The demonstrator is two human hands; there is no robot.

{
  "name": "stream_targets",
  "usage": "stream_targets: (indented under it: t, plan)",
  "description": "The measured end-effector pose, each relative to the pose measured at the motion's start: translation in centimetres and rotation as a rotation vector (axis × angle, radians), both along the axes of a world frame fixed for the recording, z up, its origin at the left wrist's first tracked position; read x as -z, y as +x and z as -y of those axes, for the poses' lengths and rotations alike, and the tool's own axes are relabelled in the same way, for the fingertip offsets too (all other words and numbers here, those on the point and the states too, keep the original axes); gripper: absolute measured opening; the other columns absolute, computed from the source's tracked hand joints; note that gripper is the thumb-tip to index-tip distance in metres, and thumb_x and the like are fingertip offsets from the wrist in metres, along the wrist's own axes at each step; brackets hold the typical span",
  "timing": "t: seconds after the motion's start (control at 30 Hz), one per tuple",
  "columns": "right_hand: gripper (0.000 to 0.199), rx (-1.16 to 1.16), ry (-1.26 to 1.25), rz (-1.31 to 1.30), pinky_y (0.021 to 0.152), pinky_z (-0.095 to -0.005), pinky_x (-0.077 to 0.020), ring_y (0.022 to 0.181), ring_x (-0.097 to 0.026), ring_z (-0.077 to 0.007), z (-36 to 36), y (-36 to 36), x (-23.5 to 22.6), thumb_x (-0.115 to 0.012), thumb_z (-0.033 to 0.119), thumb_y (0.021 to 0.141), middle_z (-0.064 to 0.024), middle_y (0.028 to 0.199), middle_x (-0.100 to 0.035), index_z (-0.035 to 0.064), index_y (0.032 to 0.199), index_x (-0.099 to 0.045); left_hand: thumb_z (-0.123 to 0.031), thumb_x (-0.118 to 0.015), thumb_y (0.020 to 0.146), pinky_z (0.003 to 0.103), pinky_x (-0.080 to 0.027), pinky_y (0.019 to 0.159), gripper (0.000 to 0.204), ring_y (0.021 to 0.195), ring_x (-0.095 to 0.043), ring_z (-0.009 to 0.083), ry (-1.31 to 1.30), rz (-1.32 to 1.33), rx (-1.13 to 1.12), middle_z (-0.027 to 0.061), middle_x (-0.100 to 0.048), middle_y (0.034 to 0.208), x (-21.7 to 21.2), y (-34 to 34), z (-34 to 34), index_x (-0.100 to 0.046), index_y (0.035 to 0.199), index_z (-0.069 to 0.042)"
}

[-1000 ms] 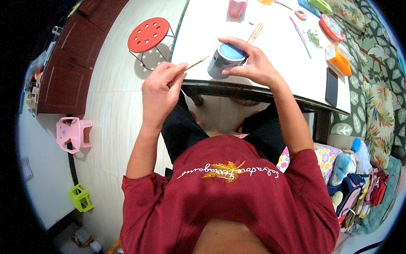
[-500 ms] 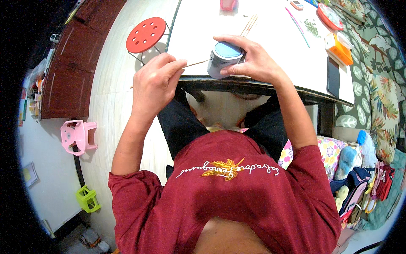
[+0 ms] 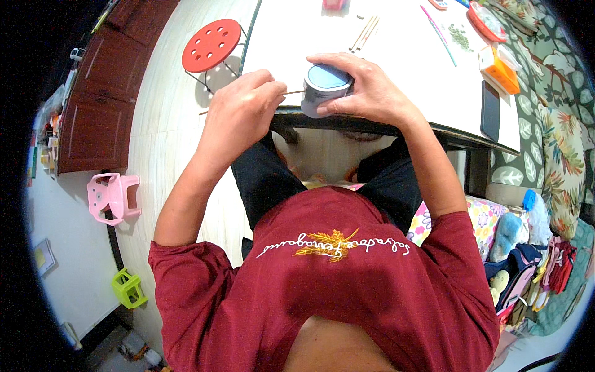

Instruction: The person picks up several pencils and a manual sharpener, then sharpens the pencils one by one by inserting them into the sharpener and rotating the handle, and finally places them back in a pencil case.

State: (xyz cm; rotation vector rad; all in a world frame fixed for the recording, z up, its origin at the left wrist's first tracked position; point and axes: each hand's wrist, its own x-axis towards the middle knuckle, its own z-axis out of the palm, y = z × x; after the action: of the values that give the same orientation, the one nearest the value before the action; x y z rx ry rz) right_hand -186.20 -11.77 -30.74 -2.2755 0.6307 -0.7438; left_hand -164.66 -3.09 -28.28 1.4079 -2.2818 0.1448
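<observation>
Left hand [image 3: 245, 102], fingers pinched on a thin stick [image 3: 295, 92], sets its tip at the side of a can [image 3: 321, 94] clasped in the half-curled right hand [image 3: 375, 90], apparently calling for steady aim.

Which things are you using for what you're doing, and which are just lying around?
In use:
- thin stick, in the left hand
- blue-topped container, in the right hand

Lying about:
- pale sticks on the table (maybe spares)
- black phone
- orange box
- red stool
- pink chair
</observation>
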Motion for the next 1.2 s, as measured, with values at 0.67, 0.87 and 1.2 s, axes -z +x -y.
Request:
stream_targets:
  t: [0.67, 0.87, 1.2]
  plan:
    - [0.071, -0.04, 0.106, -0.021, 0.095, -0.0344, -0.0434, 0.109, -0.055, -0.0231, -0.4, -0.1, 0.6, -0.081, 0.028, 0.061, -0.0118, 0.117, -0.058, 0.0091, 0.124, -0.054, -0.015, -0.062, 0.082, 0.039, -0.046, 0.056, 0.013, 0.064, -0.059, 0.032, 0.294, -0.028, 0.048, 0.0148, -0.058, 0.07, 0.3, 2.0, -0.5, -0.062, 0.086, -0.003]
    - [0.072, -0.003, 0.122, -0.06, 0.095, -0.0346, -0.0432, 0.109, -0.055, -0.0237, -0.5, -0.6, 0.9, -0.081, 0.031, 0.06, -0.0127, 0.118, -0.058, 0.0089, 0.123, -0.055, -0.015, -0.062, 0.082, 0.039, -0.045, 0.055, 0.012, 0.061, -0.057, 0.0327, 0.268, -0.045, 0.085, 0.0141, -0.056, 0.066, 1.0, 1.2, -0.1, -0.062, 0.084, -0.003]
    - [0.074, 0.098, 0.192, 0.04, 0.097, -0.0343, -0.0408, 0.112, -0.054, -0.0226, -0.6, -0.9, 0.8, -0.083, 0.029, 0.059, -0.0122, 0.121, -0.057, 0.009, 0.124, -0.054, -0.034, -0.082, 0.059, 0.041, -0.033, 0.102, 0.092, 0.12, -0.046, 0.0264, -0.195, -0.603, -0.191, 0.0143, -0.048, 0.13, -2.1, 3.6, -3.1, -0.039, 0.134, -0.004]
